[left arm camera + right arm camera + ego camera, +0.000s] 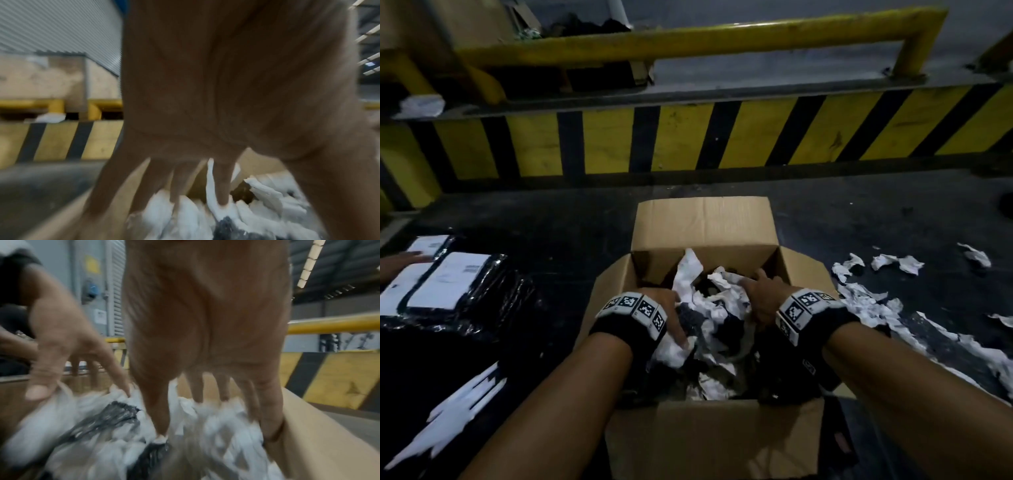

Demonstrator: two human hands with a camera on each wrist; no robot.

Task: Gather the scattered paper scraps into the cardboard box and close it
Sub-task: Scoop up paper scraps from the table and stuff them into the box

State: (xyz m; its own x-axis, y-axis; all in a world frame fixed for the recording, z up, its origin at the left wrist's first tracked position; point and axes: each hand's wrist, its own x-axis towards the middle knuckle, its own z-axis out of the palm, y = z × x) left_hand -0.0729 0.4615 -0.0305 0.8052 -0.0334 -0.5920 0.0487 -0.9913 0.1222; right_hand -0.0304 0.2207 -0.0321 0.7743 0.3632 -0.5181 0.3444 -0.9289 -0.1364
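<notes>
We have one cardboard box [705, 226] open on the dark floor [551, 233], its four flaps up, filled with crumpled white paper scraps [698, 298] mixed with dark plastic. Both our hands are inside it: the left hand [666, 308] and the right hand [762, 298] press down on the pile with fingers straight and spread, pinching nothing. More scraps [873, 301] lie scattered on the floor to the right, too many to count. On the left lie three black parcels with white labels [448, 281], with another person's hand [404, 262] on them.
</notes>
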